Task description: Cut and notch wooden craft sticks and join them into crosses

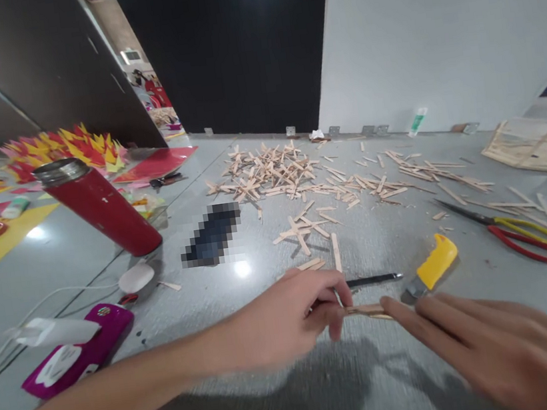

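Small wooden craft sticks (368,309), stacked together, span the gap between my two hands just above the grey table. My left hand (300,312) pinches their left end between thumb and fingers. At the right end, the fingertips of my right hand (492,337) are closed on the sticks; its thumb is hidden. Right behind the sticks lies a black pen (374,280). A yellow utility knife (437,263) rests beyond my right hand. Another craft stick (336,252) lies just past my left fingers.
A heap of craft sticks (274,171) spreads across the back. Scissors (530,238) and a stick-framed piece (538,146) are at right. Leftward stand a red flask (102,207), a blurred-out dark phone-like object (212,235), a purple box (78,352), a white charger (58,330) and paper flames (65,152).
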`<state>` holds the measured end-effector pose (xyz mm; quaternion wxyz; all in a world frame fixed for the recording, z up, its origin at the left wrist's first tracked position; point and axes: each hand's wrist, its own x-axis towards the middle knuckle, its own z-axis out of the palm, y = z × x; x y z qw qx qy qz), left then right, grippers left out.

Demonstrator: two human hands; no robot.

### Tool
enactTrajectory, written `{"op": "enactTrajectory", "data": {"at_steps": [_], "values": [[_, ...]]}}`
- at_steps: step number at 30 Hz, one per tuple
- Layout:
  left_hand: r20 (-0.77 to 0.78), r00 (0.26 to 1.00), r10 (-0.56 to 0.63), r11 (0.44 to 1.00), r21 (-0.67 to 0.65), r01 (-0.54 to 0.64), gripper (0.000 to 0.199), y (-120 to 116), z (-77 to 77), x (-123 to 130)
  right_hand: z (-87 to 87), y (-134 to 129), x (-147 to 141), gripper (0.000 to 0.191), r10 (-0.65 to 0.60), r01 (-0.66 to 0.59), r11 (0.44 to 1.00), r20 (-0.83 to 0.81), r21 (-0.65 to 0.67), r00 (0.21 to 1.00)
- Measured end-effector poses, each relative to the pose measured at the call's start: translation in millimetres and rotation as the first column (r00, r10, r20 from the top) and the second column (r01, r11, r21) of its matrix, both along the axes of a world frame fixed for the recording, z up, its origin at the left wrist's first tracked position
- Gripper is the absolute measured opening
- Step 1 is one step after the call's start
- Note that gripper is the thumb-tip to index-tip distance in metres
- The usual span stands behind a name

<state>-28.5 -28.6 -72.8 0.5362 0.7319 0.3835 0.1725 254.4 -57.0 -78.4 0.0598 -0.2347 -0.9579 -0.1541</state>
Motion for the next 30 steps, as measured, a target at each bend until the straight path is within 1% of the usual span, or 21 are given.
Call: {"op": "enactTrajectory", "data": {"at_steps": [1,2,5,7,9,11,12,16,18,20,22,23,25,27,28,30], "values": [[0.003,1.000,-0.008,1.000,0.013,0.008,0.015,3,-10.2,2,-3.9,3,-6,0.066,0.007,-0.008,0.999,0.038,0.039,0.999],[-0.006,1.000,-0.024,1.000,-0.002,0.024,0.015,7,-20.4,3,-7.9,6,-11,0.063,-0.005,0.000,0.998,0.074,0.068,0.997],[-0.005,0.999,-0.036,0.999,-0.024,0.036,0.013,14,-46.0,7,-19.3,8,-26,0.056,-0.059,0.045,0.995,0.146,0.094,0.988],[0.009,0.999,-0.035,0.998,-0.044,0.035,0.011,17,-56.2,8,-24.2,5,-32,0.051,-0.064,0.047,0.994,0.179,0.100,0.982],[0.028,0.999,-0.033,0.998,-0.061,0.035,0.011,18,-60.9,8,-26.3,2,-36,0.046,-0.062,0.035,0.990,0.199,0.136,0.978],[0.045,0.998,-0.035,0.997,-0.072,0.038,0.012,19,-62.1,7,-26.5,3,-35,0.044,-0.068,0.035,0.986,0.206,0.162,0.976],[0.051,0.998,-0.036,0.996,-0.078,0.040,0.012,19,-62.1,7,-26.4,5,-34,0.044,-0.065,0.035,0.988,0.200,0.152,0.978],[0.067,0.998,-0.023,0.994,-0.104,0.030,0.012,19,-63.3,7,-27.9,18,-29,0.047,-0.011,0.004,0.999,0.156,0.047,0.988],[0.080,0.997,-0.008,0.993,-0.119,0.018,0.013,18,-65.1,8,-30.6,19,-30,0.046,-0.007,-0.004,0.997,0.157,0.074,0.988],[0.099,0.995,0.014,0.990,-0.142,0.000,0.012,18,-66.0,10,-33.8,17,-31,0.043,-0.046,0.026,0.992,0.167,0.120,0.985],[0.120,0.992,0.049,0.983,-0.180,-0.027,0.007,19,-64.0,11,-35.6,16,-30,0.044,-0.071,0.053,0.992,0.154,0.115,0.985],[0.130,0.989,0.069,0.978,-0.203,-0.041,0.007,21,-61.6,12,-35.3,17,-29,0.047,-0.074,0.062,0.994,0.137,0.091,0.988],[0.156,0.981,0.119,0.967,-0.244,-0.079,0.019,24,-54.8,13,-31.8,21,-24,0.058,-0.095,0.094,0.995,0.073,0.015,0.993],[0.194,0.959,0.204,0.954,-0.257,-0.151,0.032,26,-47.1,15,-24.5,25,-21,0.067,-0.174,0.169,0.982,-0.047,-0.086,0.984],[0.218,0.942,0.255,0.947,-0.255,-0.198,0.035,26,-43.7,16,-20.0,27,-20,0.066,-0.229,0.210,0.967,-0.127,-0.143,0.965],[0.259,0.903,0.341,0.929,-0.241,-0.282,0.037,23,-39.1,20,-11.2,28,-22,0.053,-0.321,0.255,0.935,-0.284,-0.247,0.903]]}}
